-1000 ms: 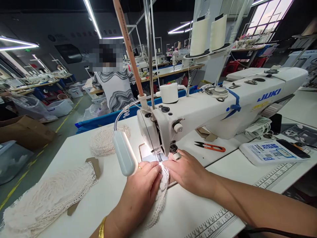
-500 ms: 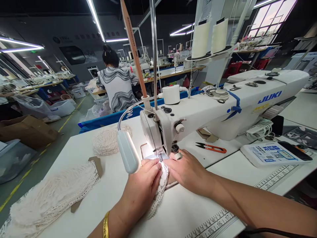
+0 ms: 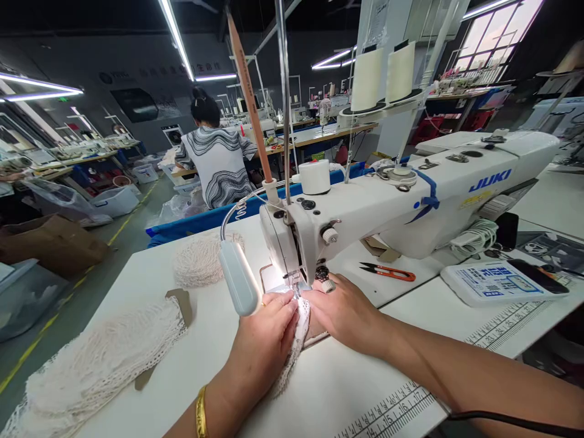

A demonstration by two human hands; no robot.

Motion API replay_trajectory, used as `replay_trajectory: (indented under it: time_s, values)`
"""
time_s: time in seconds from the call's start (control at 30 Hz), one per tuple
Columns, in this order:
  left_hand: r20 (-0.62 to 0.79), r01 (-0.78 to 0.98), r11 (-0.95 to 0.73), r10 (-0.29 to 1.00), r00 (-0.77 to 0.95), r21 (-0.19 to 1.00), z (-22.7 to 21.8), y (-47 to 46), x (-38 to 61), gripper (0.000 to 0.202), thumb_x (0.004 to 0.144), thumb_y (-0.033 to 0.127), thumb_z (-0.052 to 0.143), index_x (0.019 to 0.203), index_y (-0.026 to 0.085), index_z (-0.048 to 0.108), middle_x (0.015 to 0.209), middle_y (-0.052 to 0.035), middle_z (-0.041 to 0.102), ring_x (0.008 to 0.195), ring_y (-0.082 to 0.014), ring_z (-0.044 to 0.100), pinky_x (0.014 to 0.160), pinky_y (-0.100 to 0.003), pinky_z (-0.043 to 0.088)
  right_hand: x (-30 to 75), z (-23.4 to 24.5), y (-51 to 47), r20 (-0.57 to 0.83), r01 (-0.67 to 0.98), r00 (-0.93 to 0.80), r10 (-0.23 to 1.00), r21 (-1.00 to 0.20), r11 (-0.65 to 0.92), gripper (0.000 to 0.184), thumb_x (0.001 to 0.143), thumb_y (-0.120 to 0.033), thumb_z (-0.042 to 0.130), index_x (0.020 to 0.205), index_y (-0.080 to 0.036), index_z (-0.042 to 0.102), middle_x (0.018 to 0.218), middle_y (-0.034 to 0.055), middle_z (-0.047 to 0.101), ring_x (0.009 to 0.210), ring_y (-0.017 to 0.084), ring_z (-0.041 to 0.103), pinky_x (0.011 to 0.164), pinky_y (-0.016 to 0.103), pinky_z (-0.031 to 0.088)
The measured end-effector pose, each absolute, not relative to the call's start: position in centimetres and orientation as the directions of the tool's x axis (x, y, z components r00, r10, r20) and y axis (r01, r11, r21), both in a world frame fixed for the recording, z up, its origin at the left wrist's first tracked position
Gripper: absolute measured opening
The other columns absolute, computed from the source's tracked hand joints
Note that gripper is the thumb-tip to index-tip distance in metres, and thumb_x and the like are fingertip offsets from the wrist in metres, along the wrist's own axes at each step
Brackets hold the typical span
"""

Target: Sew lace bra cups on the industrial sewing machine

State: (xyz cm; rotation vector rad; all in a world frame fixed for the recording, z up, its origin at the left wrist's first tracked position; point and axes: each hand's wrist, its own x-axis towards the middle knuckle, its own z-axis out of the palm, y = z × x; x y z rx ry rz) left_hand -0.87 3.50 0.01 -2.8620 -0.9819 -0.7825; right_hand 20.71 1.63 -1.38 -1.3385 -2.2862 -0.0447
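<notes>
A white JUKI sewing machine (image 3: 410,201) stands on the white table (image 3: 365,395). A strip of cream lace trim (image 3: 296,337) runs from the needle area toward me. My left hand (image 3: 262,350), with a gold bangle on the wrist, presses the lace from the left with its fingers together. My right hand (image 3: 342,310) lies on the lace from the right, fingertips at the presser foot. A small lamp (image 3: 238,277) on a bent neck lights the needle plate.
Piles of lace (image 3: 100,359) lie at the left of the table, another lace bundle (image 3: 201,258) behind. Orange thread snips (image 3: 387,272) lie under the machine arm. A printed white pack (image 3: 495,281) and a phone (image 3: 538,275) sit at the right. A seated person (image 3: 219,158) works farther off.
Both hands have stayed on the lace at the needle. The view has shifted slightly, and more of my left wrist with the bangle now shows.
</notes>
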Motion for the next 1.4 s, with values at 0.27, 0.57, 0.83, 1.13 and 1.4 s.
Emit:
replay_trajectory:
  time_s: [0.27,0.57,0.83,1.13,1.4]
  values:
    - [0.395,0.596,-0.777,0.621,0.677,0.202,0.7,3.3,-1.4,0.025,0.107,0.02,0.049,0.115,0.021,0.072,0.127,-0.0065,0.079,0.119,-0.0294,0.072,0.094,-0.043,0.049,21.1,-1.0,1.7,0.422,0.784,-0.454,0.785,-0.228,0.577,0.018,0.09,-0.005,0.052,0.087,-0.02,0.063,0.083,0.0037,0.058,0.078,0.022,0.044,0.072,0.034,0.032]
    - [0.335,0.603,-0.738,0.674,0.658,0.301,1.0,0.7,-1.1,0.012,0.093,0.019,0.061,0.103,0.024,0.061,0.123,-0.0083,0.069,0.112,-0.0312,0.065,0.092,-0.048,0.049,21.1,-1.7,1.5,0.509,0.648,-0.502,0.699,-0.314,0.694,0.018,0.093,-0.01,0.056,0.079,-0.02,0.058,0.076,0.0003,0.058,0.07,0.018,0.044,0.066,0.032,0.029]
    - [0.26,0.599,-0.542,0.83,0.494,0.59,0.2,4.1,-0.8,0.015,0.09,0.012,0.041,0.087,0.025,0.048,0.082,-0.0006,0.061,0.074,-0.0207,0.058,0.067,-0.033,0.048,20.6,-0.3,1.8,0.328,0.541,-0.258,0.909,-0.73,0.417,0.018,0.1,-0.021,0.054,0.083,-0.022,0.062,0.062,-0.0056,0.049,0.06,0.015,0.045,0.062,0.027,0.034]
    - [0.114,0.586,-0.434,0.858,0.501,0.685,0.5,4.7,-0.2,0.013,0.086,0.02,0.051,0.076,0.022,0.059,0.091,-0.0025,0.061,0.089,-0.022,0.063,0.079,-0.034,0.051,20.2,-0.7,1.9,0.208,0.43,-0.146,0.967,-0.867,0.252,0.024,0.096,-0.032,0.057,0.074,-0.022,0.059,0.068,-0.0028,0.058,0.064,0.016,0.049,0.063,0.028,0.039]
    - [0.156,0.583,-0.454,0.859,0.488,0.674,0.1,4.8,-0.3,0.018,0.094,0.029,0.06,0.082,0.023,0.071,0.092,-0.0038,0.066,0.091,-0.0219,0.064,0.078,-0.033,0.053,20.3,-0.3,1.6,0.184,0.451,-0.2,0.962,-0.854,0.257,0.025,0.097,-0.031,0.056,0.074,-0.022,0.056,0.061,-0.0055,0.046,0.063,0.015,0.046,0.061,0.027,0.035]
